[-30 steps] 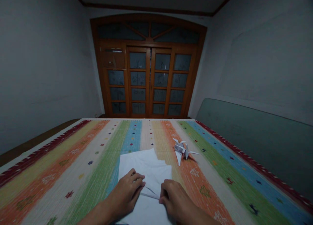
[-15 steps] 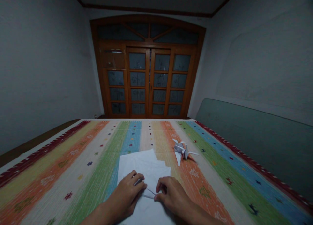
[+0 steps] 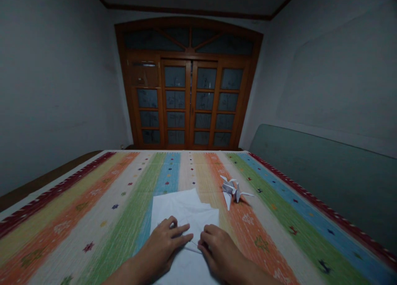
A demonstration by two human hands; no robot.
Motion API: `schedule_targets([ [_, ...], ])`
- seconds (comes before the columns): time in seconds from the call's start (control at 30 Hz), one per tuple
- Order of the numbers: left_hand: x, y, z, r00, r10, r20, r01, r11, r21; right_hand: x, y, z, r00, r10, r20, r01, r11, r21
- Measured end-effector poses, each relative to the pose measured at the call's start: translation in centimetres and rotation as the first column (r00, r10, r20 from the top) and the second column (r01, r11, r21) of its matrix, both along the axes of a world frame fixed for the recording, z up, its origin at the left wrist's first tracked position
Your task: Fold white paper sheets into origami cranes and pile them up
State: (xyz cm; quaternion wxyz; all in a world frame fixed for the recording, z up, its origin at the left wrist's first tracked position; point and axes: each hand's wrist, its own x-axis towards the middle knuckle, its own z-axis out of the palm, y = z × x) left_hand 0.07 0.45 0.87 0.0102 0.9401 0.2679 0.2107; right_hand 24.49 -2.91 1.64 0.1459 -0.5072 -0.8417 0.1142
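A small folded piece of white paper (image 3: 192,247) lies between my hands, on top of several loose white sheets (image 3: 182,206). My left hand (image 3: 166,243) rests on its left side with the index and middle fingers stretched out across it; the thumb is mostly hidden. At the paper's right end, the fingers and thumb of my right hand (image 3: 218,248) are pinched together on the edge. Much of the folded piece is covered by my fingers, so its full shape cannot be made out.
Folded paper cranes (image 3: 231,190), close together, stand beyond my right hand on the striped tablecloth (image 3: 124,198). A greenish board-like panel (image 3: 310,169) runs along the right side. Wooden doors with glass panes (image 3: 189,99) are at the far end.
My left index and middle fingers have straightened and reached right over the folded paper, which now lies flatter. My right hand stays at its right end, its fingers closed more tightly.
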Motion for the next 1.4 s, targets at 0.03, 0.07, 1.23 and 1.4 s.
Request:
schedule_targets([
  [0.03,0.0,0.0,0.1,1.0,0.003,-0.01,-0.003,1.0,-0.002,0.1,-0.1,0.2,0.997,0.036,0.065,-0.037,0.999,0.009],
  [0.07,0.0,0.0,0.1,1.0,0.01,-0.015,-0.01,1.0,-0.001,0.2,-0.2,0.4,0.988,0.08,0.129,-0.083,0.996,0.017],
  [1.23,0.2,0.1,0.4,0.92,0.194,0.339,-0.05,0.919,-0.39,-0.7,0.3,-0.3,0.953,-0.185,-0.24,0.168,0.982,-0.091],
  [1.4,0.3,0.0,0.8,0.946,0.134,0.295,-0.029,0.941,-0.336,-1.2,0.5,-0.8,0.923,-0.243,-0.298,0.219,0.969,-0.111],
])
